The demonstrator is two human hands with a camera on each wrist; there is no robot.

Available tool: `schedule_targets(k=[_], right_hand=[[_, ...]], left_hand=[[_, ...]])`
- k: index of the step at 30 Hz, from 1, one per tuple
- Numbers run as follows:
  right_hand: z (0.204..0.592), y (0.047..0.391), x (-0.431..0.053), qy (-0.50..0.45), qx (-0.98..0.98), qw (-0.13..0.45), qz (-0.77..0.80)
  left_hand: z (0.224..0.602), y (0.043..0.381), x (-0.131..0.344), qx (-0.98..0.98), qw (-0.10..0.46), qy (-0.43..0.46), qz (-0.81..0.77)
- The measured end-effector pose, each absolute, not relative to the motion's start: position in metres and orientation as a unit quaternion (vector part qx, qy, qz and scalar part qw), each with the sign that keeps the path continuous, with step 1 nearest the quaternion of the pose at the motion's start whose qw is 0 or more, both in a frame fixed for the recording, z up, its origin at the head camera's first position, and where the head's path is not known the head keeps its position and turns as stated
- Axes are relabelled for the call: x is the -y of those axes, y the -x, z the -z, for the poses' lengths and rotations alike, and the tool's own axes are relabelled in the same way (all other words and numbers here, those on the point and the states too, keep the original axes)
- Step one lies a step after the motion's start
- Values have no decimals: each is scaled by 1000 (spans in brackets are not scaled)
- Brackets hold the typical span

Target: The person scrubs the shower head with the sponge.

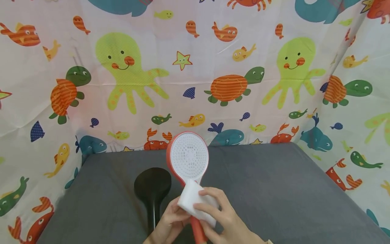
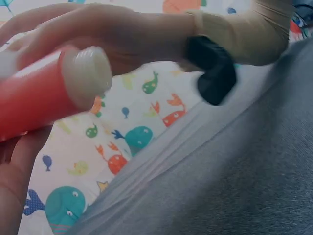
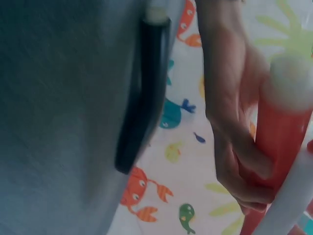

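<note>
A handheld shower head (image 1: pixel 189 156) with a white spray face and red rim stands up, face toward me, in the head view. My left hand (image 1: pixel 172 218) grips its red handle, fingers curled round it in the right wrist view. With my right hand (image 1: pixel 225 217) I hold a white sponge (image 1: pixel 195 200) against the neck and upper handle, partly hiding them. In the left wrist view the handle's pale threaded end (image 2: pixel 90 73) sticks out below the hands. A black shower head (image 1: pixel 153 184) lies left of my left hand.
The grey cloth-covered table (image 1: pixel 259 176) spreads under the hands. A white curtain (image 1: pixel 195 44) printed with sea animals rises behind it and along both sides. The black shower head's handle (image 3: pixel 142 103) reaches toward me in the right wrist view.
</note>
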State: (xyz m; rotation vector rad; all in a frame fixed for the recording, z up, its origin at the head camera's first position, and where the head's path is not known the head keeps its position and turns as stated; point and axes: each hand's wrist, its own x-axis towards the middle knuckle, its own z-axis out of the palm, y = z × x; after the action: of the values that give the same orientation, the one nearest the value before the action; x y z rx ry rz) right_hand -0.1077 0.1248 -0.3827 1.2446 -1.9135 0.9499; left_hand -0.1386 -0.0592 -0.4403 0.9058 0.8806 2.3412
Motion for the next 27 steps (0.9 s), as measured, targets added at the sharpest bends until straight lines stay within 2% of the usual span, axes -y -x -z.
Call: schedule_targets(k=[7,12,18,24,27], right_hand=[[402,98,-131,-518,724,302,-341],[391,105,-127,-509,707,347,-347],[371,113,-115,-429,727,388,-371],[401,112,-122,-465,738,377,-313],[414,103,-130,-489,758,342,-262]], left_hand=[[438,140,62,-317,206,-337,-862],[439,141,60,-322,194,-361,-853],[441,143,59,-380,162,-358,-837],[438,144,61,-410,87,-367,-830],[434,146,65,-411,74,-362,-833]])
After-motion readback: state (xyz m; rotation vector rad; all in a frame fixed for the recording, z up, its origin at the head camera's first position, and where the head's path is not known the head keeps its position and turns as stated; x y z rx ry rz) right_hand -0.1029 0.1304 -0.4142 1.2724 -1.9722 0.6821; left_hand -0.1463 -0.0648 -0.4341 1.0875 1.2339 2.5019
